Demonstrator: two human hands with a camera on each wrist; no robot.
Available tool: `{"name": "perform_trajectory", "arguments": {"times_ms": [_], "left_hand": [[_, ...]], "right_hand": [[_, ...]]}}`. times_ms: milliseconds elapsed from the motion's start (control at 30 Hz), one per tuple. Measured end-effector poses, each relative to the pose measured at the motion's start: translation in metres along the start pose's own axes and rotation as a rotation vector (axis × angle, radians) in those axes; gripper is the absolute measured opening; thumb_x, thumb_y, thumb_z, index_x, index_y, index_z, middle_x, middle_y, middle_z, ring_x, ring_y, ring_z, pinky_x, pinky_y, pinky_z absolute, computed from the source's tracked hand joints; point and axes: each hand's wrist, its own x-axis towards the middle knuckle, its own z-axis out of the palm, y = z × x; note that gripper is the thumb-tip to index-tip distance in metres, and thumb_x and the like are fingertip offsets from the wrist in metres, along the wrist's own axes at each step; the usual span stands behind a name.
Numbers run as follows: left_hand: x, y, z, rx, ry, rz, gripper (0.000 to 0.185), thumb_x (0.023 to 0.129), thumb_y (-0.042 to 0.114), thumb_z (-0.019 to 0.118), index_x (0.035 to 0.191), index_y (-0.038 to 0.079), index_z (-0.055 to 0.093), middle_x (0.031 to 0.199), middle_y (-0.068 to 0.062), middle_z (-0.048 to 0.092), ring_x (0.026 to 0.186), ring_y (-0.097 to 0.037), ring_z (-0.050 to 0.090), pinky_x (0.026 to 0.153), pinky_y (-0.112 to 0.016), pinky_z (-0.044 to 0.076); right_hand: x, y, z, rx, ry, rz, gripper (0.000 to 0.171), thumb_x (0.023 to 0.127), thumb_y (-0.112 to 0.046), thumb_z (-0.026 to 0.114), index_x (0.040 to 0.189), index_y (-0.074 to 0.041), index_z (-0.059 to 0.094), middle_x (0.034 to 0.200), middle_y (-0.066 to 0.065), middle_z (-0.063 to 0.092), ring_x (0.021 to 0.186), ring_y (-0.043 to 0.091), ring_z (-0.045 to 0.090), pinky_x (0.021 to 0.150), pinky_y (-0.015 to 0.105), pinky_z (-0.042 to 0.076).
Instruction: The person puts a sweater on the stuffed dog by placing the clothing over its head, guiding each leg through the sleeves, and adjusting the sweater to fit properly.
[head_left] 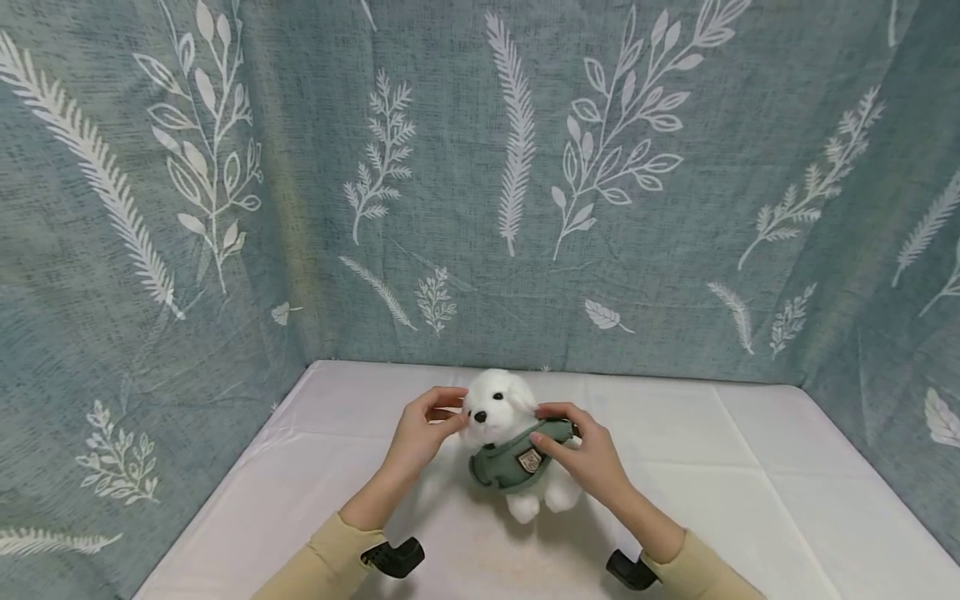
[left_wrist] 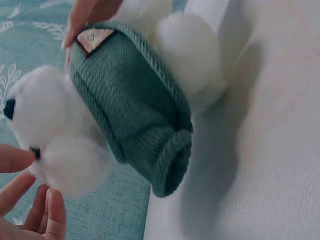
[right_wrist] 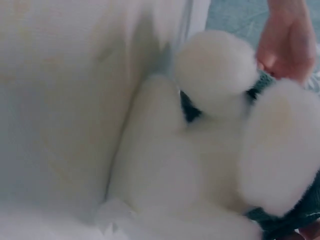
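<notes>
Between my two hands is a white plush dog (head_left: pixel 498 400) in a knitted green sweater (head_left: pixel 506 468) with a small badge on it. My left hand (head_left: pixel 423 429) holds the side of the dog's head, its thumb close to a black eye in the left wrist view. With thumb in front and fingers behind, my right hand (head_left: pixel 588 450) grips the sweater and body near the neck. An open sleeve (left_wrist: pixel 172 167) hangs limp in the left wrist view. The right wrist view shows the dog's white legs (right_wrist: pixel 282 150). Whether its feet touch the table is unclear.
A white cloth covers the table (head_left: pixel 720 475). Green-blue curtains (head_left: pixel 465 167) with white leaf prints enclose the back and both sides. Black devices (head_left: pixel 393 557) sit at both wrists, by the beige sleeves (head_left: pixel 322 558).
</notes>
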Motion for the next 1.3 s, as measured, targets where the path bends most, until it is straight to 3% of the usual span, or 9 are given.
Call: {"name": "perform_trajectory", "arguments": {"times_ms": [167,333,500,733,967,1300], "left_hand": [[-0.001,0.006,0.001,0.024,0.017,0.034,0.027,0.093,0.019,0.062,0.117,0.008,0.065,0.115,-0.010,0.061,0.094,-0.021,0.059,0.083,-0.039,0.052],[0.006,-0.006,0.002,0.119,0.026,0.041,0.037,0.086,0.035,0.070,0.117,0.016,0.065,0.117,-0.006,0.061,0.100,-0.022,0.058,0.077,-0.031,0.052],[0.008,-0.010,0.003,0.189,0.046,0.053,0.045,0.079,0.031,0.078,0.120,0.018,0.064,0.119,-0.004,0.058,0.102,-0.024,0.056,0.075,-0.031,0.050],[0.018,-0.013,0.002,0.233,0.068,0.098,0.038,0.078,0.024,0.078,0.113,0.014,0.067,0.112,-0.004,0.065,0.099,-0.022,0.060,0.082,-0.034,0.050],[0.030,-0.020,0.003,0.273,0.075,0.020,0.033,0.078,0.025,0.078,0.109,0.015,0.070,0.105,-0.002,0.068,0.096,-0.020,0.062,0.073,-0.031,0.051],[0.042,-0.036,0.006,0.228,0.047,-0.107,0.030,0.081,0.025,0.075,0.107,0.010,0.070,0.102,-0.006,0.067,0.096,-0.022,0.061,0.081,-0.038,0.050]], "right_hand": [[-0.002,-0.004,0.008,-0.020,0.049,0.019,0.041,0.082,-0.024,0.075,0.119,-0.014,0.060,0.121,0.003,0.059,0.107,0.019,0.057,0.091,0.040,0.049],[-0.002,0.009,0.015,0.016,0.050,0.081,0.051,0.079,-0.029,0.078,0.123,-0.013,0.056,0.122,0.001,0.056,0.108,0.017,0.055,0.092,0.035,0.049],[-0.003,0.010,0.020,-0.015,0.046,0.136,0.059,0.077,-0.031,0.079,0.125,-0.010,0.053,0.119,0.002,0.057,0.106,0.016,0.056,0.090,0.032,0.049],[-0.004,0.004,0.026,-0.078,0.065,0.197,0.060,0.077,-0.033,0.078,0.124,-0.007,0.050,0.114,0.008,0.058,0.101,0.021,0.056,0.087,0.037,0.047],[-0.004,0.004,0.032,-0.155,0.109,0.179,0.050,0.078,-0.032,0.077,0.110,-0.002,0.054,0.107,0.011,0.058,0.099,0.024,0.056,0.087,0.039,0.047],[0.002,0.009,0.034,-0.188,0.079,0.168,0.043,0.080,-0.034,0.074,0.107,-0.004,0.058,0.107,0.011,0.059,0.101,0.025,0.057,0.088,0.042,0.046]]}}
